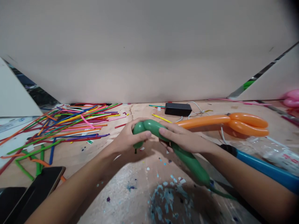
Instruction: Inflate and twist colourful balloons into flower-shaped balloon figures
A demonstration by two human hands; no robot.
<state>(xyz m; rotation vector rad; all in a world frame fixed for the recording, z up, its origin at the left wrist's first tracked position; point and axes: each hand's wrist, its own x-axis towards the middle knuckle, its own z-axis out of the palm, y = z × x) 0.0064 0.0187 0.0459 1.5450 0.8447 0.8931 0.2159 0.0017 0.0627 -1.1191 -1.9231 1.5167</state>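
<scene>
While left hand (128, 137) and right hand (181, 137) grip the green balloon (151, 126) between them, shaping seems the step, any twist needing firm holds.

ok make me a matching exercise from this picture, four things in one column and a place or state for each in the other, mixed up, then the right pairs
1) green balloon
2) orange balloon
3) black box
4) thin uninflated balloons

A) inflated, looped at its right end
B) heaped on the picture's left side
C) held by the left hand and right hand
D) straight-edged, near the pale panel

Pairs: 1-C, 2-A, 3-D, 4-B
</scene>
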